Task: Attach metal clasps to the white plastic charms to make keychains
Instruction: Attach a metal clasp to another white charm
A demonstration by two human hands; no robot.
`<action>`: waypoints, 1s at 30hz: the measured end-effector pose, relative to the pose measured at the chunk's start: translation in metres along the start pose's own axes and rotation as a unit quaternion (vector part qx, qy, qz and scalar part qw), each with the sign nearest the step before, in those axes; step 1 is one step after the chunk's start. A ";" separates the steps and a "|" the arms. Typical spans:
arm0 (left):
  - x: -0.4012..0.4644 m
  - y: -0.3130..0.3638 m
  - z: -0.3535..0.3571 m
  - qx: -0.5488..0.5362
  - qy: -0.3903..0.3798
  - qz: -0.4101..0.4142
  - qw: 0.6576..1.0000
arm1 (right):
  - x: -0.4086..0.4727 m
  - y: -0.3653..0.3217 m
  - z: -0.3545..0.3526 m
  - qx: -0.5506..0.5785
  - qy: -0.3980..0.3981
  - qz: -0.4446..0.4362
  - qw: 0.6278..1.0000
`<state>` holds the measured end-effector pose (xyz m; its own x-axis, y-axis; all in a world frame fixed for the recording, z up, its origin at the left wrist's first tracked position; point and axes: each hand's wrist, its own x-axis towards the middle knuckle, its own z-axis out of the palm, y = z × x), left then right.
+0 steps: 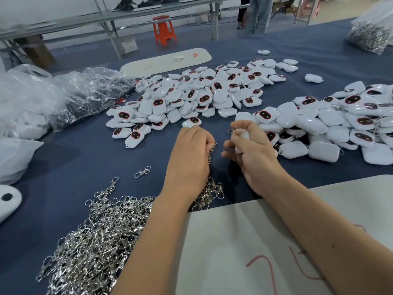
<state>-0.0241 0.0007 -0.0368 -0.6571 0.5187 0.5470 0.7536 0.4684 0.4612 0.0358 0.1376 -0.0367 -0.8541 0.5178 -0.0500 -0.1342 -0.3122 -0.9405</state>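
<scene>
The white plastic charm (pixel 242 138) in hand sits inside the right hand (pixel 253 152), above the blue counter (pixel 106 162) and just in front of the right-hand heap. Only its pale body shows between the curled fingers, with a small metal ring (pixel 230 131) poking out at the top left of the grip. The right grip is clamped round that charm. The left hand (pixel 189 158) is just beside it, fingers curled and pinched on a metal clasp (pixel 212 151) that hangs from the fingertips; this grip is clamped on the clasp.

By my reading, the step in hand is the joining itself: charm in one hand, clasp in the other, the two close but apart. The next move calls for bringing the clasp to the charm's loop and threading it through. That needs a fine pinch and a steady charm; how the loop faces is hidden by the fingers.

Around them, a pile of loose clasps (pixel 95 241) lies near left under the left forearm, and one stray clasp (pixel 142 172) lies apart from it. A heap of bare charms (pixel 191 96) lies beyond the hands, and a second heap (pixel 340 124), some with metal showing, spreads to the right. A crumpled plastic bag (pixel 63 96) lies far left, a bag of metal parts (pixel 372 33) at far right, and a white sheet (pixel 244 241) lies under the right forearm.
</scene>
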 end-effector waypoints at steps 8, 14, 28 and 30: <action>-0.002 0.005 0.000 -0.028 -0.047 0.020 0.998 | 0.004 0.004 -0.005 -0.001 -0.007 -0.007 1.000; -0.001 0.013 -0.002 -0.043 -0.058 0.011 0.997 | 0.003 0.006 -0.008 -0.167 0.064 -0.111 0.978; -0.003 0.020 -0.003 -0.038 -0.075 -0.018 0.996 | 0.004 0.008 -0.008 -0.258 0.041 -0.104 0.960; -0.004 0.022 -0.003 -0.031 -0.074 -0.027 0.996 | 0.002 0.008 -0.007 -0.266 0.048 -0.111 0.957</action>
<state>-0.0053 0.0068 -0.0268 -0.6891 0.5952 0.4134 0.7131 0.4554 0.5330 0.0364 0.1422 -0.0464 -0.7813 0.6024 0.1636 -0.0107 0.2490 -0.9684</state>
